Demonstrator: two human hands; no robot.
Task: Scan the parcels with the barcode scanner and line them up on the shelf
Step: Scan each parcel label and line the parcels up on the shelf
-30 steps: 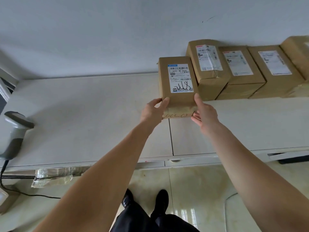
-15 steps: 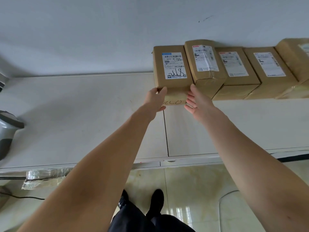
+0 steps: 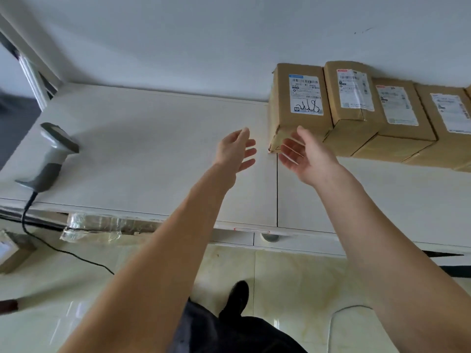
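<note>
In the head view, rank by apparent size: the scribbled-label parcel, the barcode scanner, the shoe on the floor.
Largest to smallest, as they look:
1. scribbled-label parcel, leftmost in the row
2. barcode scanner at the shelf's left end
3. shoe, partly hidden by dark clothing, so its rank is unsure.

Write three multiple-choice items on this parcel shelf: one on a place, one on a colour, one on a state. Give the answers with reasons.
1. Where does the barcode scanner lie?
A. at the shelf's left end
B. on top of the parcels
C. in the right hand

2. What colour is the header strip on the leftmost parcel's label?
A. red
B. blue
C. green

3. How are the left hand and right hand?
A. both gripping the parcel
B. one holding the scanner
C. both open, off the parcel

Answers: A, it rests far left on the white shelf; B, the strip shows blue; C, fingers are spread and hold nothing.
</note>
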